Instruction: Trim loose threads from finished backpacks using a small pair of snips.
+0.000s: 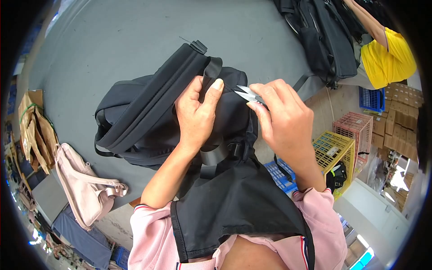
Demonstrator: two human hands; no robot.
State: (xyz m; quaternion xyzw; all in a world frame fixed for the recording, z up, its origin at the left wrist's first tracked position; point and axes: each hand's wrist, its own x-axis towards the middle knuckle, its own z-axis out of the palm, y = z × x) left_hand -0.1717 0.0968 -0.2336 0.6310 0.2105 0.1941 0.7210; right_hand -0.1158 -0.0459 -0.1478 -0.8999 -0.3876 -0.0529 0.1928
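A black backpack [164, 134] lies on the grey table in front of me, its padded strap [155, 101] running diagonally across it with a buckle at the top end. My left hand [196, 114] is closed on the bag's black webbing [213, 67], thumb pressed on top. From the right, my right hand [288, 110] grips a pair of thread snips [245, 93] between thumb and fingers. The snips' pale blades are parted and point left at the bag fabric, close to my left thumb. Whether a thread lies between the blades is too small to tell.
A pale pink bag [83, 189] hangs over the table's left edge near brown paper [33, 130]. More black backpacks [321, 45] are piled far right, beside a person in a yellow top [391, 58]. Plastic crates [335, 150] and cartons [398, 121] stand on the right.
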